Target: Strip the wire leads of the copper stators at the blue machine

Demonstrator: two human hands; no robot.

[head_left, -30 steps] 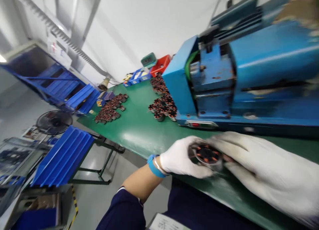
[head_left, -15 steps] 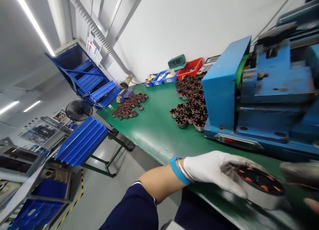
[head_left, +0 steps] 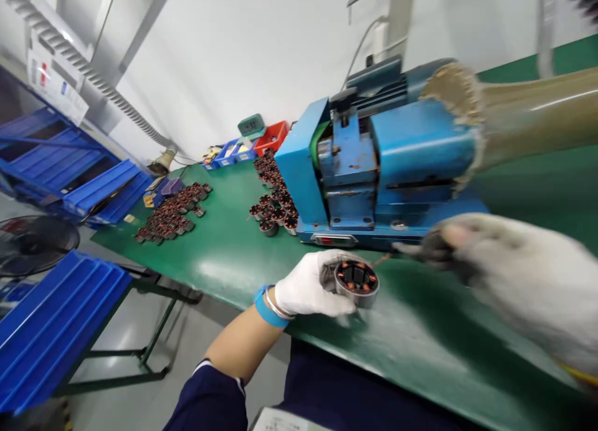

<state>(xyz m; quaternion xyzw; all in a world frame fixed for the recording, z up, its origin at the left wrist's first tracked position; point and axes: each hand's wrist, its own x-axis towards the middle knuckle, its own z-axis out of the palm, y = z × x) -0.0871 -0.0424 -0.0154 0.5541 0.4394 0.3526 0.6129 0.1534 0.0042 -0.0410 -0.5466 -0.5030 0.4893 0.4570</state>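
My left hand point(head_left: 313, 288), in a white glove with darkened fingertips, is wrapped round a motor stator point(head_left: 357, 283) above the front of the bench. Its silver ring faces up and shows copper windings round a dark open centre. A thin copper lead wire point(head_left: 382, 260) sticks out from the stator's far right side. My right hand point(head_left: 504, 269), gloved and blurred, is closed in a pinch at the outer end of this wire. Behind both hands stands a blue machine point(head_left: 350, 169) with a green wheel partly hidden under its cover.
Many stators point(head_left: 268, 225) crowd the machine's left side, and another cluster point(head_left: 172, 213) lies farther left on the green bench point(head_left: 224, 244). Small blue bins point(head_left: 228, 152) and a red bin point(head_left: 271, 138) line the wall. A thick duct point(head_left: 537, 116) leaves the machine rightward. Blue trays point(head_left: 60, 325) stand beside the bench.
The view has swung right, bringing more of the machine and my right hand into the picture. My left hand still holds the stator; its lead wire now shows at my right fingertips.
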